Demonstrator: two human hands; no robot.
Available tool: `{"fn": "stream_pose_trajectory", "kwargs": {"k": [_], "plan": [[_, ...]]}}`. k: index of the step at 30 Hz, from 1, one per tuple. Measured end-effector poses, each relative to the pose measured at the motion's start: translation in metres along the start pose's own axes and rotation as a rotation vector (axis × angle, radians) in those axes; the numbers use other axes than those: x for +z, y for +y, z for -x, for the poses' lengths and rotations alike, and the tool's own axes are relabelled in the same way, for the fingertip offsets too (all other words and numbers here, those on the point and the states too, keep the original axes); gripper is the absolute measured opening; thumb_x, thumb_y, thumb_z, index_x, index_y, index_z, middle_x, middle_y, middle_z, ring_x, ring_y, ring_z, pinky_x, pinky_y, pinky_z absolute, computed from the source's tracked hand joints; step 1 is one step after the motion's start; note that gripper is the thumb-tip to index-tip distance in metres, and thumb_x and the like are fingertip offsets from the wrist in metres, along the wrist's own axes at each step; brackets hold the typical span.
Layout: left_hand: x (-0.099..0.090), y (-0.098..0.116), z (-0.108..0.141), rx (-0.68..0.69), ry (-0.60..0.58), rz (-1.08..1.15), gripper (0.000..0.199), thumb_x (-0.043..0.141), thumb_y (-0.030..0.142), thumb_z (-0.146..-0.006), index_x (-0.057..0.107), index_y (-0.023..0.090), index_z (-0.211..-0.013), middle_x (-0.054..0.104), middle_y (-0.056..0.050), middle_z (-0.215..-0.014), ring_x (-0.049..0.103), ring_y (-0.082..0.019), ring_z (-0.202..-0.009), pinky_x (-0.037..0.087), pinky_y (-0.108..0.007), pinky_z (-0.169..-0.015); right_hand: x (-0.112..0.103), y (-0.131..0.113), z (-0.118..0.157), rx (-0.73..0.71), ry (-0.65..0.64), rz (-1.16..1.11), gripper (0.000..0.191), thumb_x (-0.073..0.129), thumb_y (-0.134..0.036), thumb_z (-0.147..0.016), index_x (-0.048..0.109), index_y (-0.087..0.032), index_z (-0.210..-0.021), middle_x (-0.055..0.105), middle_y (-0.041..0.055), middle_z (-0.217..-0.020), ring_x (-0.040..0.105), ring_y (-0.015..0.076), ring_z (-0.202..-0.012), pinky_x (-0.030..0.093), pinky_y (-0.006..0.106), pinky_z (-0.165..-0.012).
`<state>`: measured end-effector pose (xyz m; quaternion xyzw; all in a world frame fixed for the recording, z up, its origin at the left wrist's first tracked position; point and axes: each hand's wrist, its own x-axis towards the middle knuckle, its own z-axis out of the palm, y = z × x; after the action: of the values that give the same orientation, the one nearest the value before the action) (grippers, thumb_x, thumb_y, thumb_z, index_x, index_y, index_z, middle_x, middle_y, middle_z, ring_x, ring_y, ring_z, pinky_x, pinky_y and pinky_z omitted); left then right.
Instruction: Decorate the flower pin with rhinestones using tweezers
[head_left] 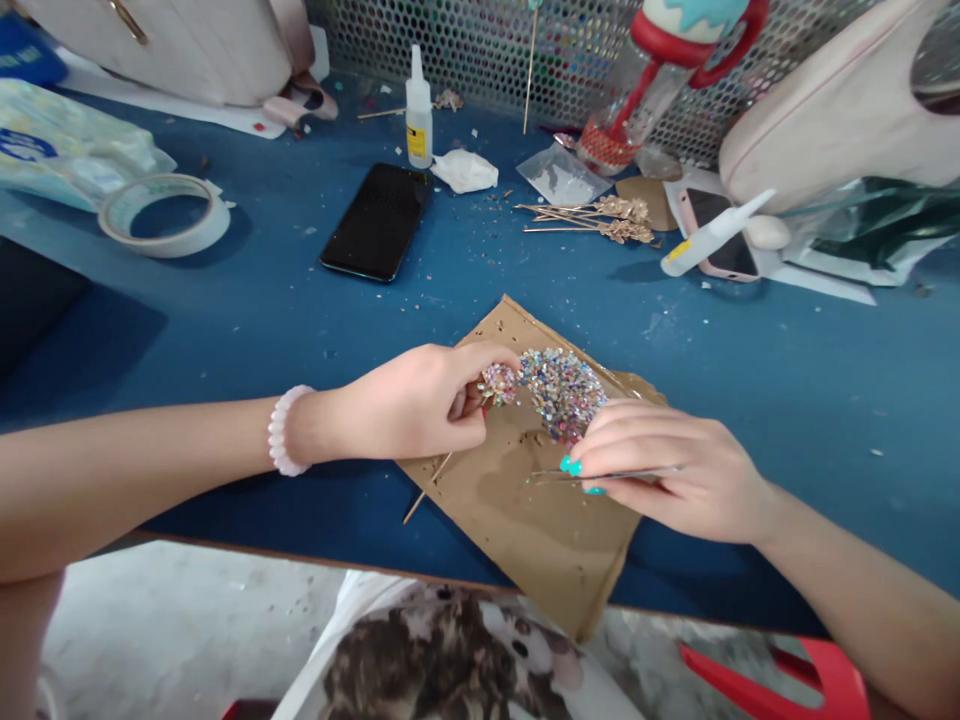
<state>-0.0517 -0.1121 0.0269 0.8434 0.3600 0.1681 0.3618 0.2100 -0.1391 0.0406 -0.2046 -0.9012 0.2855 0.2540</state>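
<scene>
Pinching beaded flower [499, 384] in left hand [424, 402], tweezers [553, 477] in right hand [675, 462], center frame. Possible scattering of beads [562, 392] across cardboard [536, 545] from stray knuckle contact.

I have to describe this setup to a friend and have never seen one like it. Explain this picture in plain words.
There is no machine here: a person works with bare hands. The picture comes from a camera worn on that person's head, looking forward and down. The left hand holds a thin stick with a pinkish cluster. The right hand holds tweezers near a glittering pile on cardboard. That cardboard lies on a blue table. Farther back are tape, a black phone, an upright bottle and gold stems.
</scene>
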Motion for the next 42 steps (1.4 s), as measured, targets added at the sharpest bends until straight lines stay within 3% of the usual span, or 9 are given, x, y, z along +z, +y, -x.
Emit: {"fn": "stream_pose_trajectory", "kwargs": {"k": [7,14,21,37,42], "plan": [[-0.022,-0.018,-0.01,-0.033,-0.345,0.357,0.043,0.056,0.02,-0.085,0.044,0.022,-0.126,0.066,0.002,-0.086,0.063,-0.008,-0.063,0.046,-0.015,-0.056,-0.001,-0.001,0.0,-0.003,-0.005,0.02,0.008,0.058,-0.014,-0.09,0.065,-0.018,-0.093,0.073,0.0041,-0.084,0.066,0.0125,-0.08,0.053,0.027,-0.079],[-0.031,-0.023,-0.011,0.025,-0.355,0.224,0.049,0.062,0.022,-0.086,0.044,0.024,-0.131,0.068,0.003,-0.081,0.063,-0.008,-0.062,0.044,-0.013,-0.056,-0.001,0.0,0.0,0.007,-0.009,0.008,0.008,0.057,-0.016,-0.091,0.064,-0.019,-0.093,0.073,0.0037,-0.084,0.066,0.0125,-0.08,0.053,0.028,-0.078],[-0.044,-0.03,-0.009,0.07,-0.511,0.221,0.064,0.061,0.023,-0.087,0.03,0.026,-0.143,0.07,-0.003,-0.096,0.063,-0.01,-0.068,0.044,-0.015,-0.056,0.0,0.001,0.001,0.013,-0.008,-0.009,0.01,0.058,-0.014,-0.091,0.065,-0.019,-0.095,0.073,0.003,-0.085,0.066,0.0122,-0.081,0.053,0.028,-0.078],[-0.041,-0.03,-0.007,0.04,-0.425,0.242,0.059,0.065,0.022,-0.082,0.039,0.026,-0.134,0.07,0.002,-0.083,0.062,-0.009,-0.062,0.041,-0.017,-0.055,0.001,0.0,0.003,-0.006,-0.001,0.014,0.009,0.056,-0.016,-0.092,0.064,-0.019,-0.096,0.074,0.0028,-0.087,0.066,0.0122,-0.082,0.053,0.029,-0.078],[-0.039,-0.03,-0.009,0.015,-0.398,0.233,0.044,0.062,0.024,-0.087,0.043,0.025,-0.126,0.068,0.002,-0.084,0.063,-0.009,-0.058,0.042,-0.016,-0.052,0.0,-0.002,0.004,-0.008,0.002,0.053,0.01,0.055,-0.019,-0.094,0.064,-0.02,-0.097,0.074,0.0025,-0.088,0.067,0.0124,-0.083,0.054,0.03,-0.081]]}}
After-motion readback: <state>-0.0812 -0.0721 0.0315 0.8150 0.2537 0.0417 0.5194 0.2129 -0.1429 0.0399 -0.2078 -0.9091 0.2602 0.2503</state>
